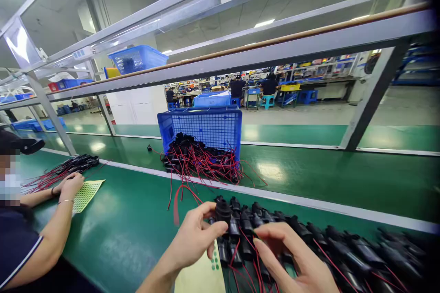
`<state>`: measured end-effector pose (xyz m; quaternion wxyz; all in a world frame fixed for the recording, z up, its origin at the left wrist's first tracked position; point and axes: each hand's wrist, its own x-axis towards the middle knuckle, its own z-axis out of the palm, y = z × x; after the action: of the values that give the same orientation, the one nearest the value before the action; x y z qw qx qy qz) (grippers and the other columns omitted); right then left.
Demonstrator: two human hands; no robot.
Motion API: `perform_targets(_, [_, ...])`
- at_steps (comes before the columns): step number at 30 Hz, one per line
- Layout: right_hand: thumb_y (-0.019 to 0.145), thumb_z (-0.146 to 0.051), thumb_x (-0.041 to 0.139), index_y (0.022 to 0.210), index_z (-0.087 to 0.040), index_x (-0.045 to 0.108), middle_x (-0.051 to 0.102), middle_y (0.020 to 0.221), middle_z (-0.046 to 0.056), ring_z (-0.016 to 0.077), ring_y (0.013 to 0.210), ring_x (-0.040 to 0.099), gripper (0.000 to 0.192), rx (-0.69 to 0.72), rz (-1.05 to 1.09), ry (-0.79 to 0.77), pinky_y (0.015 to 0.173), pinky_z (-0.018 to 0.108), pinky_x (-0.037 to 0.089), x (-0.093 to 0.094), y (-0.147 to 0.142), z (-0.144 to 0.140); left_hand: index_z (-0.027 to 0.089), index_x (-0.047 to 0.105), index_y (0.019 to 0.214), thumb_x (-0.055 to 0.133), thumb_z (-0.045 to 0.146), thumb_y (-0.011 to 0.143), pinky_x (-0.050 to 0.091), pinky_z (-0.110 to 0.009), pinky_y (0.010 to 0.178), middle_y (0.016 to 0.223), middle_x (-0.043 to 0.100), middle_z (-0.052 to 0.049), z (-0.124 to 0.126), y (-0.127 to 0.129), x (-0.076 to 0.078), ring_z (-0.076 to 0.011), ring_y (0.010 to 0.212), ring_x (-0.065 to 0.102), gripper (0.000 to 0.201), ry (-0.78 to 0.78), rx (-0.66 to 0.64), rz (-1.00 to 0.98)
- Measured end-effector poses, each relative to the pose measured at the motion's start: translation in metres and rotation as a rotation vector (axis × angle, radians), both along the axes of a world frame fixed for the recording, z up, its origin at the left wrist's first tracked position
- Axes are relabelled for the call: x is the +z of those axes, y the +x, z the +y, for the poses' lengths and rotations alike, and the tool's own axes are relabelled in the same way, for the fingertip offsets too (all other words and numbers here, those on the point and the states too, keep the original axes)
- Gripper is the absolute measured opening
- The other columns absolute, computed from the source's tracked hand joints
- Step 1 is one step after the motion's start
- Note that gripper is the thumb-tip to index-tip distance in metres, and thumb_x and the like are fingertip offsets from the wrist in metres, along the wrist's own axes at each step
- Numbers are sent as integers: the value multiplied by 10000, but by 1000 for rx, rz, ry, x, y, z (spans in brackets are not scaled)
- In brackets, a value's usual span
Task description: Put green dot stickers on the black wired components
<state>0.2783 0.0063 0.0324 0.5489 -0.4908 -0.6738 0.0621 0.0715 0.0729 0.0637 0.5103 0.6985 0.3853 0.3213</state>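
My left hand (197, 236) is closed, with thumb and fingers gripping a black cylindrical motor-like part (223, 210) whose ringed, stepped end points up. To its right, my right hand (292, 256) has thumb and forefinger brought together in a pinch; whatever lies between the fingertips is too small to name. Rows of similar black parts with red and black wires (360, 249) lie beside and beneath my hands. Under my left hand is a pale yellow sticker sheet (197, 274) with a few green round dots near its right edge.
A blue crate (199, 112) tipped on its side spills wired black parts (202, 160) onto the green bench (120, 219). At left, a co-worker's hands (70, 185) are over another dotted sheet (87, 194), near more wired parts (75, 165). A metal shelf frame (237, 57) spans above.
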Motion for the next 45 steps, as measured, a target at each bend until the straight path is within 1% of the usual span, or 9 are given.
perform_targets(3, [903, -265, 679, 1303, -302, 565, 726, 1148, 27, 169, 923, 728, 418, 95, -43, -78, 823, 253, 608, 14, -10, -7, 159, 680, 1112, 755, 562, 796, 305, -177, 390, 1002, 560, -26, -18, -11, 0, -23, 485, 470, 517, -202, -246, -168])
perform_targets(7, [885, -203, 682, 1488, -351, 425, 696, 1292, 28, 187, 1144, 691, 672, 307, -104, -246, 1022, 329, 555, 34, -16, -10, 149, 731, 1042, 761, 501, 833, 522, -262, 758, 1048, 578, -61, -29, -23, 5, -153, 852, 595, 411, -67, -382, -196])
perform_targets(10, [858, -157, 693, 1469, -378, 423, 707, 1170, -7, 168, 1071, 703, 704, 306, -148, -194, 985, 303, 568, 41, -22, -6, 179, 633, 1280, 751, 309, 860, 420, -401, 1078, 1203, 628, -98, -39, -22, 4, -254, 1163, 569, 456, 18, -332, -254])
perform_targets(15, [868, -163, 695, 1525, -433, 292, 705, 1154, -34, 159, 1042, 704, 817, 265, -236, -26, 948, 277, 575, 40, -35, -4, 215, 526, 1365, 626, 115, 884, 404, -413, 1093, 1295, 609, -102, -58, -9, 0, -257, 1233, 552, 502, 186, -136, -265])
perform_targets(19, [917, -199, 661, 1457, -412, 405, 703, 1137, -25, 144, 1000, 713, 635, 274, -181, -7, 891, 215, 577, 45, -29, -10, 192, 446, 1351, 542, 319, 1000, 444, -417, 1018, 1224, 601, -133, -63, -7, -6, -244, 1132, 576, 385, 234, -123, -247])
perform_targets(23, [967, -287, 620, 984, -327, 629, 666, 943, -26, 135, 875, 681, 45, 326, 9, -46, 778, 170, 561, 54, -18, -12, 189, 427, 1241, 424, 484, 1042, 442, -402, 974, 1146, 572, -128, -63, -5, -12, -223, 1053, 556, 356, 331, -9, -211])
perform_targets(25, [988, -341, 584, 851, -291, 613, 642, 891, -13, 148, 841, 662, 148, 414, 79, -161, 733, 188, 558, 57, -16, -11, 192, 433, 1224, 394, 512, 1045, 448, -381, 937, 1117, 550, -115, -63, -2, -15, -213, 1018, 541, 368, 365, 20, -187])
perform_targets(30, [995, -328, 543, 826, -267, 620, 633, 926, 10, 164, 859, 662, 195, 542, 55, -383, 763, 230, 557, 61, -17, -8, 219, 406, 1242, 377, 471, 1053, 441, -344, 859, 1078, 498, -83, -61, 5, -22, -196, 953, 505, 317, 430, 32, -174])
perform_targets(45, [928, -218, 568, 764, -262, 640, 610, 865, -4, 141, 794, 649, 184, 400, -51, -253, 724, 211, 539, 60, -24, -12, 224, 382, 1230, 449, 197, 972, 423, -375, 861, 1081, 462, -77, -63, 10, -28, -222, 974, 488, 268, 476, 39, -140])
